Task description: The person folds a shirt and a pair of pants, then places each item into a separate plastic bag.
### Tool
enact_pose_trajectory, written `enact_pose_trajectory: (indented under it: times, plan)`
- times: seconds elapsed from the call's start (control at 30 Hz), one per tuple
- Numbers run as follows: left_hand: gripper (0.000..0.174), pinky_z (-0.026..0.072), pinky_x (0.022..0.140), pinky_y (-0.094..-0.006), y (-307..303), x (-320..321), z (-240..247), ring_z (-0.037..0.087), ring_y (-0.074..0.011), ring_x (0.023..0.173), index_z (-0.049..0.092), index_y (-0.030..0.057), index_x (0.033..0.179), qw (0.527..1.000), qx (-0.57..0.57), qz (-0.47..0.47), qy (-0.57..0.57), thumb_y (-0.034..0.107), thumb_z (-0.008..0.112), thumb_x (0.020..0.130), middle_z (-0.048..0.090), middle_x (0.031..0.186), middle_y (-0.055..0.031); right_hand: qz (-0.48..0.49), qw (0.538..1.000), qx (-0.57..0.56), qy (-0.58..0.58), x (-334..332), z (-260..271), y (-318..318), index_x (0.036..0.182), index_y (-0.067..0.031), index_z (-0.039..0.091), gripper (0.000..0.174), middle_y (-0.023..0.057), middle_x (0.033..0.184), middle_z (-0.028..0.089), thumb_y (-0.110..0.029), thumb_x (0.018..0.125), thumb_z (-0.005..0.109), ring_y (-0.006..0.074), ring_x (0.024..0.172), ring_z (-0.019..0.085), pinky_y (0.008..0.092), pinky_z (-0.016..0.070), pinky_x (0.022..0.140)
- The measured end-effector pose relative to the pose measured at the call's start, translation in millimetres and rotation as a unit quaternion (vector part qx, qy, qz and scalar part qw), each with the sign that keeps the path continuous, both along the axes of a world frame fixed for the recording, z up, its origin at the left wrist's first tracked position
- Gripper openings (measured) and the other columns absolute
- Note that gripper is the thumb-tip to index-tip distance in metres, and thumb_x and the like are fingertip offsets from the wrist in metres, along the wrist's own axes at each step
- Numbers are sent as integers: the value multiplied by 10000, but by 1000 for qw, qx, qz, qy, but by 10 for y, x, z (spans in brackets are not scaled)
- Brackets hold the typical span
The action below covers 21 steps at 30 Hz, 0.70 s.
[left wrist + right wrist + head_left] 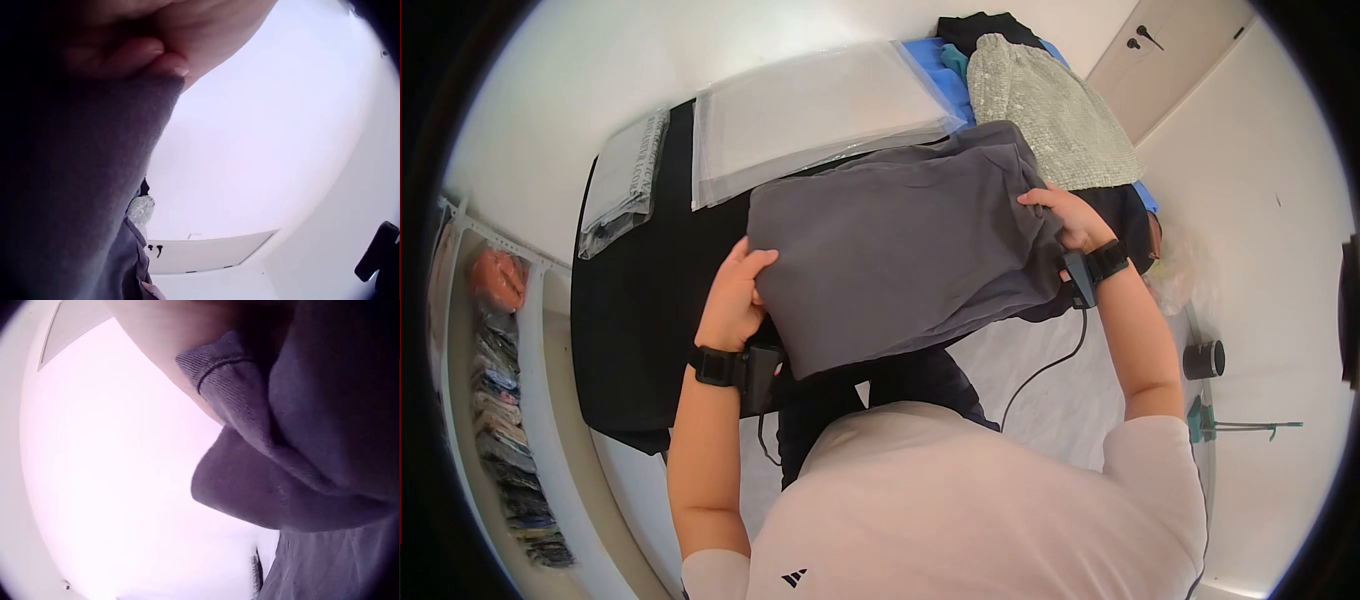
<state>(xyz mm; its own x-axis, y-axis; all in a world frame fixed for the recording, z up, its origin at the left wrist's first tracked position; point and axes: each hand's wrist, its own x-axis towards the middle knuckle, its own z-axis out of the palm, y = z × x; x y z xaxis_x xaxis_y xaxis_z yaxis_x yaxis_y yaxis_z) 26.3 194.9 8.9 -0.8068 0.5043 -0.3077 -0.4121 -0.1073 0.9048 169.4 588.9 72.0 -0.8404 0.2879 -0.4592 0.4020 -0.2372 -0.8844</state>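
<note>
A dark grey folded garment is held up in front of the body, over the near part of the table. My left hand grips its left edge, thumb on top and fingers beneath; in the left wrist view two fingertips curl at the fabric's edge. On the opposite side, my right hand pinches the bunched right edge with the thumb over the cloth. A ribbed band of the garment shows by that hand in the right wrist view, where the right fingers are mostly hidden.
Clear plastic bags lie flat on the black-covered table, with a packaged item to their left. A pale green textured garment lies at the back right. Shelves with bagged clothes stand at left. A cable hangs from the right wrist.
</note>
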Motion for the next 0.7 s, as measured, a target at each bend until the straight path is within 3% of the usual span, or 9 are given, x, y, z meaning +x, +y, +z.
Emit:
enact_pose_trajectory:
  times: [0.03, 0.13, 0.27, 0.33, 0.37, 0.43, 0.47, 0.6, 0.7]
  plan:
    - [370, 476, 748, -253, -70, -10, 35, 589, -117, 862, 511, 27, 1186, 1000, 22, 8, 7, 139, 556, 837, 601, 1002, -32, 3, 1000, 0, -1, -26, -14, -20, 1235, -17, 474, 442, 96, 1099, 588, -52, 810, 591, 197, 949, 598, 326, 503, 834]
    - [430, 483, 814, -300, -342, -48, 267, 592, -175, 947, 492, 58, 1246, 994, 86, 73, 4, 118, 552, 825, 597, 1080, -58, 22, 997, -60, 49, -118, -59, -194, 1254, -45, 465, 468, 88, 1086, 584, -35, 801, 585, 199, 958, 592, 321, 502, 825]
    - [475, 490, 836, -324, -945, -76, 403, 595, -191, 966, 453, 38, 1276, 987, 97, 128, -5, 78, 549, 812, 586, 1101, -83, 75, 991, -87, 73, -215, -176, -724, 1314, -60, 402, 550, 79, 1131, 562, -40, 802, 602, 170, 988, 569, 306, 482, 845]
    - [493, 497, 755, -281, -1215, -100, 267, 597, -144, 883, 438, 36, 1290, 981, -58, 187, 18, 149, 584, 832, 595, 1015, -63, 99, 991, -52, 79, -273, -363, -950, 1344, -40, 360, 601, 85, 1166, 540, -36, 802, 619, 149, 1016, 550, 282, 464, 858]
    - [493, 497, 755, -281, -1337, -62, 190, 597, -144, 883, 438, 36, 1290, 979, -63, 191, 18, 149, 584, 832, 595, 1015, -63, 104, 990, -57, 79, -264, -447, -992, 1344, -40, 360, 601, 85, 1166, 540, -36, 802, 619, 149, 1016, 550, 282, 464, 858]
    - [511, 471, 650, -222, -1509, 41, 152, 567, -79, 759, 441, 30, 1277, 948, -285, 128, 65, 254, 616, 852, 577, 901, -28, 129, 990, 40, 50, -282, -475, -1043, 1332, -2, 356, 612, 106, 1178, 530, -59, 795, 643, 158, 1012, 553, 271, 462, 856]
    - [522, 424, 578, -184, -1525, 141, 190, 516, -38, 675, 453, 30, 1252, 941, -302, 129, 78, 329, 624, 860, 545, 815, 2, 160, 983, 90, -18, -288, -339, -1002, 1310, 30, 356, 630, 119, 1175, 527, -92, 779, 672, 164, 999, 561, 274, 468, 842]
    - [554, 431, 666, -219, -1538, 452, 205, 541, -81, 713, 453, 16, 1239, 944, -302, 104, 81, 328, 657, 829, 582, 828, -19, 166, 983, 59, -43, -556, -357, -661, 1310, 33, 347, 714, 103, 1110, 553, -351, 811, 684, 167, 909, 575, 292, 470, 781]
    - [647, 440, 760, -248, -1401, 594, 234, 576, -122, 840, 377, -47, 1299, 951, -285, 84, 84, 244, 680, 808, 619, 946, -75, 91, 990, 95, -53, -858, -314, -729, 1279, 0, 404, 657, 107, 1162, 529, -336, 799, 700, 185, 970, 554, 306, 450, 837]
